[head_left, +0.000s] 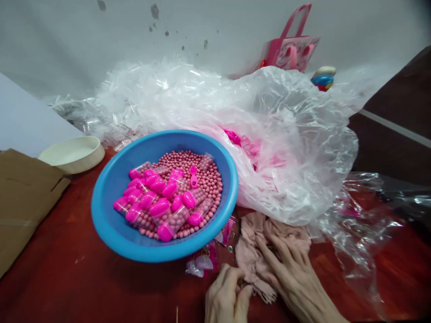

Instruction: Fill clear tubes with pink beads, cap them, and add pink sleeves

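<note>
A crumpled, dusty-pink cloth (252,242) with a fringed edge lies on the table. My right hand (292,273) rests on top of it, fingers stretched out and slightly apart. At the cloth's near left corner, my left hand (225,294) is curled, its thumb and fingers closed at the fabric edge. Left of both hands stands a blue basin (144,253). It holds loose pink beads (212,184) and several clear tubes with bright pink caps (160,207), some filled with beads. Small pink printed packets (204,260) lie between basin and cloth.
A large clear plastic bag (296,148) with pink pieces slumps behind the cloth. Clear tubes (134,89) are heaped against the wall. A cream dish (96,150) and cardboard (27,202) are at left; a pink gift bag (279,51) stands at the back.
</note>
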### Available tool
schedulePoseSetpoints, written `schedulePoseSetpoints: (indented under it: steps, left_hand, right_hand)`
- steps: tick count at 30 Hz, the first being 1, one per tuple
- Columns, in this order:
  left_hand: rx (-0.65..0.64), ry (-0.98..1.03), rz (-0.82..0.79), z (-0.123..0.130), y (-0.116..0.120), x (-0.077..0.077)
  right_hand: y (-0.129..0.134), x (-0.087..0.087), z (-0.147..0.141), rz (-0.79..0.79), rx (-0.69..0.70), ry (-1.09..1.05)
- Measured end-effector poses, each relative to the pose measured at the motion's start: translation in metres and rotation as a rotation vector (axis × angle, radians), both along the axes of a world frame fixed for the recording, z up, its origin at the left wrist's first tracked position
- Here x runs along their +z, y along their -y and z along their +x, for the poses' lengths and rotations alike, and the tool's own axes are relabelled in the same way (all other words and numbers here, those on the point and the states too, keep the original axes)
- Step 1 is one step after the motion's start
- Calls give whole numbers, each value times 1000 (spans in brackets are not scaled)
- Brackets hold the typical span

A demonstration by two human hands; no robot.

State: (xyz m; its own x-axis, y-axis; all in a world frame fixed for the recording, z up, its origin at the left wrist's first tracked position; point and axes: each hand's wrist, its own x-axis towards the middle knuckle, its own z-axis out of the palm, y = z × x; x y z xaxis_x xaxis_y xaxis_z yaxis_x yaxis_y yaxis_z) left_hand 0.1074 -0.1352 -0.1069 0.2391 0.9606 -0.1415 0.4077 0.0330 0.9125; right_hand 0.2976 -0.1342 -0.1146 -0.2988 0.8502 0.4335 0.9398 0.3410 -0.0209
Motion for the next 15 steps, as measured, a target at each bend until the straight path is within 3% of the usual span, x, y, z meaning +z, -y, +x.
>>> schedulePoseSetpoints:
  steps: [2, 4, 8, 11, 15]
  left_hand:
    - [-7, -41, -33, 11, -3, 3]
    - [13, -29, -63, 22, -7, 8]
    - [3, 106, -161, 43, -15, 17]
    - [-13, 136, -264, 53, -23, 17]
    - [-114, 15, -201, 57, -32, 4]
  right_hand:
    - [0, -25, 3, -24, -21, -114]
    - [-11, -31, 3, -72, -33, -235]
    - [-34, -4, 0, -117, -15, -314]
    - [-31, 14, -2, -143, -75, -406]
    - [-12, 8, 3, -117, -52, -466]
